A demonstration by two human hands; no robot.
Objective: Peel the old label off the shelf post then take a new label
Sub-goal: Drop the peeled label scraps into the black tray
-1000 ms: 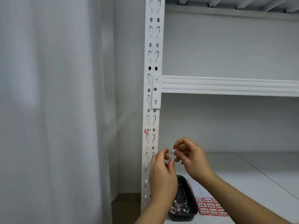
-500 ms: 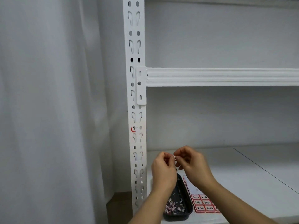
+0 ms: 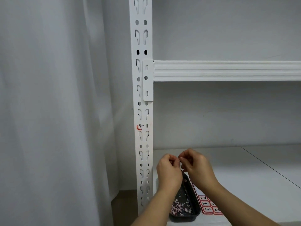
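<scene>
A white slotted shelf post [image 3: 143, 111] stands upright in the middle of the view. A small red-edged remnant of the old label [image 3: 139, 127] clings to its left side at mid height. My left hand [image 3: 169, 172] and my right hand [image 3: 197, 168] meet fingertip to fingertip above the lower shelf, fingers curled, pinching a tiny scrap between them; the scrap itself is too small and blurred to make out. Under the hands a sheet of red-bordered new labels [image 3: 209, 206] lies on the shelf.
A black tray [image 3: 190, 216] holding several peeled label scraps sits on the lower shelf board [image 3: 244, 185], beside the label sheet. A white shelf beam [image 3: 228, 70] crosses above. A pale curtain [image 3: 57, 111] hangs left of the post.
Both hands have dropped from near the post's label spot to lower over the tray, still pinched together. The camera has shifted, so the post sits further left in view.
</scene>
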